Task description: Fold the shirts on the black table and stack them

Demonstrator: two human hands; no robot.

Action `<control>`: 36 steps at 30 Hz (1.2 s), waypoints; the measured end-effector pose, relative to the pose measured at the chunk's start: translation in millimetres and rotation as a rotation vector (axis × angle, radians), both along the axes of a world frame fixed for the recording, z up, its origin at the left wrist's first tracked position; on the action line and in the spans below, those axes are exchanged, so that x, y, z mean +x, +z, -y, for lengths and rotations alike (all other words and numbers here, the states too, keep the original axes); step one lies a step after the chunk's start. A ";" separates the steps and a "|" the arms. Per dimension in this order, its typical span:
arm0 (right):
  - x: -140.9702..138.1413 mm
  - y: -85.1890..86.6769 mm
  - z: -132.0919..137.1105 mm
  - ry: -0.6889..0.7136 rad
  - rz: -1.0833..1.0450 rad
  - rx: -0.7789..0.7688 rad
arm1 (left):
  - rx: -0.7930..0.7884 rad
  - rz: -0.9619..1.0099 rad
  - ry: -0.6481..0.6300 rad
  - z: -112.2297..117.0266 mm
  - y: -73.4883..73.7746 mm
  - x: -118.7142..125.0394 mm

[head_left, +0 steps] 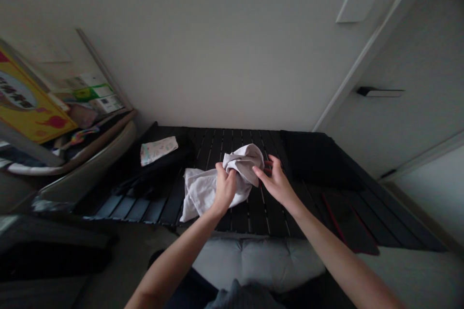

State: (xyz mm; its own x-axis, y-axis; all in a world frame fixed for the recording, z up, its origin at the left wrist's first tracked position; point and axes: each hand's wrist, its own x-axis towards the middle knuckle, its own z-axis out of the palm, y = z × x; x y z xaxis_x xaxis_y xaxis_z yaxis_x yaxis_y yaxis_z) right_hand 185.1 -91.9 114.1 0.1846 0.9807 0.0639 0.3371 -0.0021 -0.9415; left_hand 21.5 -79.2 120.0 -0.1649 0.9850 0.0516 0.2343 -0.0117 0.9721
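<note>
While the left hand [225, 189] clenches the white cloth [198, 194] over the table [261, 215], the right hand [277, 184] touches it, fingers spread. Tray [108, 129] left of the table holds boxes [98, 97].

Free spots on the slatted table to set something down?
Bare slats: back strip behind the white cloth, between patterned cloth and black bundle; front-left edge too. Crowded: centre, left hand gripping, right hand touching the cloth.

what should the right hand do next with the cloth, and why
Probably close the right hand on the bunched top of the cloth. The left hand grips it, while the right hand's fingers are open and only touch it; the cloth is crumpled, its lower end lying on the table.
</note>
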 end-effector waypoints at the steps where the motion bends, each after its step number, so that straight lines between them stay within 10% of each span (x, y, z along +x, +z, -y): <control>1: -1.8 -4.5 -0.1 0.022 -0.038 -0.078 | -0.003 0.035 -0.002 3.1 -1.6 2.6; 9: -8.4 -1.7 -6.7 0.219 -0.232 0.105 | 0.070 0.139 -0.569 8.3 12.1 -1.8; 20: 45.5 4.7 -14.2 0.128 0.249 0.005 | 0.213 0.031 -0.128 -41.0 20.8 -65.1; 31: 8.5 20.0 -12.7 0.404 0.255 0.189 | 0.376 -0.153 -0.594 -21.1 52.4 -6.0; 36: 42.8 3.6 -38.9 -0.027 0.394 0.136 | 0.329 -0.516 -0.465 -17.1 23.6 -29.2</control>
